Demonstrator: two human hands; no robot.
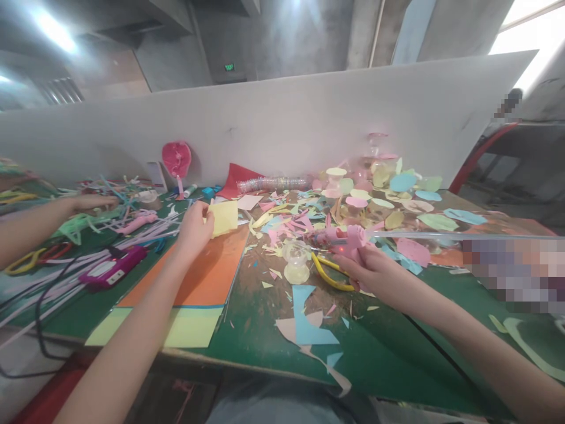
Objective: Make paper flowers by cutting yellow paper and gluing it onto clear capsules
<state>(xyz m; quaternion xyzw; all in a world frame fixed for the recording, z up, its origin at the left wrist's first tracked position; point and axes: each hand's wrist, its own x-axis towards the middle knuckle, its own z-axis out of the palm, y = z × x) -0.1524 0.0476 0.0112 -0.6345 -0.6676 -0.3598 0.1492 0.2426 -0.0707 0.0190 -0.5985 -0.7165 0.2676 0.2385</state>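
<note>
My left hand (pixel 197 228) pinches a small yellow piece of paper (pixel 224 218) above a stack of orange sheets (pixel 200 271). Closed around the handle of a pink glue gun (pixel 353 240) is my right hand (pixel 368 272), with the nozzle facing left and a long clear glue stick (pixel 419 234) out of the back. Below the gun lie yellow-handled scissors (pixel 329 277). Beside them on the table stands a small clear plastic cup shape (pixel 296 264) with a yellowish base. Blue paper offcuts (pixel 311 324) lie nearer to me.
Cut paper discs (pixel 401 182) and scraps crowd the back right. At left are a purple power strip (pixel 113 268), a black cable (pixel 39 312), pipe cleaners and another person's hand (pixel 95 203). A pale partition (pixel 273 129) rises behind the table.
</note>
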